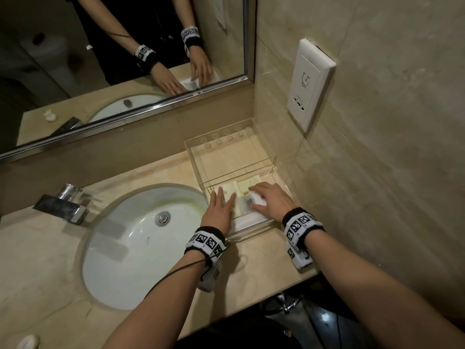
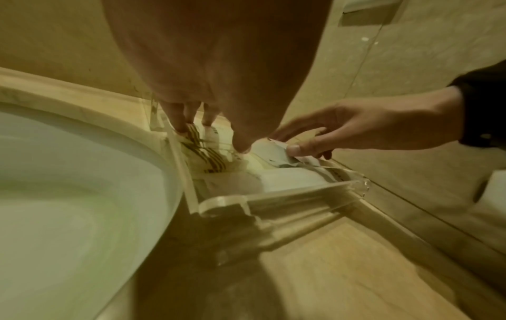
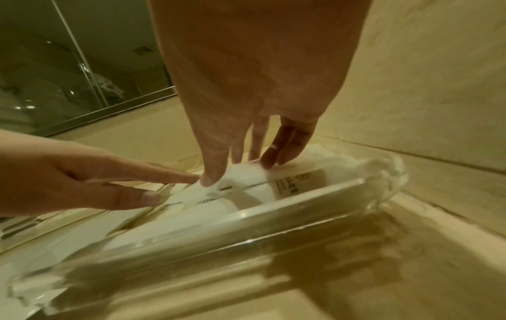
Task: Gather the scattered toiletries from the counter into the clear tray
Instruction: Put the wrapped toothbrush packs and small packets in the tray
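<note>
Tray (image 1: 226, 157): clear, on the table (image 1: 63, 260) at 3 o'clock of the sink (image 1: 120, 248), in the corner against the wall; a divider splits it into a far and a near compartment.
Packets (image 1: 227, 195): flat cream and white toiletry packets lie in the near compartment; the far one holds no packets.
Left hand (image 1: 221, 210): fingers straight and spread, tips pressing flat on the cream packet at the 9 o'clock side of the near compartment.
Right hand (image 1: 273, 200): reaches in from 4 o'clock; grip clamped on a white packet (image 1: 259, 199), thumb and fingers pinching its edges.
Gap: the two hands sit just beside each other, fingertips near but apart.
Tap (image 1: 63, 205): chrome, at 9 o'clock of the sink.
Mirror (image 1: 113, 59): above the table, showing both hands.
Socket (image 1: 309, 81): white plate on the wall at 1 o'clock of the tray.
</note>
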Demonstrator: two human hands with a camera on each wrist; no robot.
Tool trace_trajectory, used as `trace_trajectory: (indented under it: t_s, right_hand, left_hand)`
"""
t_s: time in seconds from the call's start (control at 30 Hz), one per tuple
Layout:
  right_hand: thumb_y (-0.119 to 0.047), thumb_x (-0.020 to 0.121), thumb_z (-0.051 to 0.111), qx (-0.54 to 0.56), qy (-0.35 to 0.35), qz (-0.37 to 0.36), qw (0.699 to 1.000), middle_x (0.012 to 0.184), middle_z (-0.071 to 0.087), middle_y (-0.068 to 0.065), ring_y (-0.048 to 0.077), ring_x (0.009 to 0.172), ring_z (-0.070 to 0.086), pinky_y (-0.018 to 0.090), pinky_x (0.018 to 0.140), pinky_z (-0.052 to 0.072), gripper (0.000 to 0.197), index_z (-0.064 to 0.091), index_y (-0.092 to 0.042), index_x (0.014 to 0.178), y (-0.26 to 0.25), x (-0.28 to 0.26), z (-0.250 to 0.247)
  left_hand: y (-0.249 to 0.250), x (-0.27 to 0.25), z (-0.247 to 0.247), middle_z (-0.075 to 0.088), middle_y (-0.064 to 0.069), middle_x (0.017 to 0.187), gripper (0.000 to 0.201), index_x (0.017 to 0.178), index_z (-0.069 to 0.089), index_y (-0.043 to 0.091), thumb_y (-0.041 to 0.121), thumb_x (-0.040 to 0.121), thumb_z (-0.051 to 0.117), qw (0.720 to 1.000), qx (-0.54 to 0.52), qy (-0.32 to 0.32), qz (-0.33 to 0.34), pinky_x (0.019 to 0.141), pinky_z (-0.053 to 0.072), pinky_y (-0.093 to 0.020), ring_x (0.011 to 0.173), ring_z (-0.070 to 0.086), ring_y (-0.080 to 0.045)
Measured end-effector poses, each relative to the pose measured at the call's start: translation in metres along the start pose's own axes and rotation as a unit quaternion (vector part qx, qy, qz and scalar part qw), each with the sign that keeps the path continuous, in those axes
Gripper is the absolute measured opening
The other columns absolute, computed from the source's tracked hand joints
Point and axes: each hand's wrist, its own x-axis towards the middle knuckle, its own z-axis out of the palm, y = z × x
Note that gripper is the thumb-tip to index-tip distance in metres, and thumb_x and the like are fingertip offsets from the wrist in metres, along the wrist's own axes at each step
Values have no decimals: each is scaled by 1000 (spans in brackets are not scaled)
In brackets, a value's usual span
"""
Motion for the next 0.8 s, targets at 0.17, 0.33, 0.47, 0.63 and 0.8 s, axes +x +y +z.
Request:
trace_trajectory:
  t_s: [0.17, 0.33, 0.47, 0.63, 0.8]
  right_hand:
    - [-33, 87, 68, 4, -46, -7, 999, 133, 58, 2, 25, 118, 54, 36, 100, 42, 51, 56, -21, 134, -8, 8, 4]
    - [-30, 84, 72, 11, -47, -8, 999, 124, 61, 3, 23, 110, 57, 38, 95, 47, 45, 60, -20, 126, -7, 7, 5]
    - [-32, 84, 71, 20, -49, -3, 999, 126, 60, 1, 22, 113, 57, 36, 96, 47, 46, 59, -21, 127, -7, 6, 4]
    - [-38, 83, 72, 61, -15, 24, 998, 128, 58, 1, 21, 116, 56, 34, 98, 46, 49, 58, -22, 127, -9, 6, -4]
    - [-33, 88, 68, 96, 67, -1, 993, 119, 59, -1, 15, 94, 60, 34, 87, 52, 31, 63, -19, 115, -55, 14, -10]
  left_hand:
    - [2, -1, 1, -10, -10, 162, 55, 154, 6, 29, 24, 104, 27, 1000, -23, 4, -13, 116, 26, -37, 150, -6, -31]
    - [3, -1, 0, -7, -7, 163, 62, 154, 6, 31, 8, 101, 29, 1000, -13, 9, -26, 111, 34, -35, 150, -4, -29]
    - [4, -1, -1, 1, -9, 163, 58, 153, 15, 31, 12, 101, 34, 999, -22, 25, -26, 114, 30, -37, 150, 2, -30]
    - [0, -6, -13, 29, -13, 154, 51, 146, 36, 20, 11, 97, 45, 991, -85, 99, -10, 112, 34, -39, 145, 23, -29]
    - [-33, -35, -40, 61, -5, 116, 25, 116, 61, 16, 23, 95, 50, 954, -243, 161, -71, 91, 49, -37, 109, 55, -21]
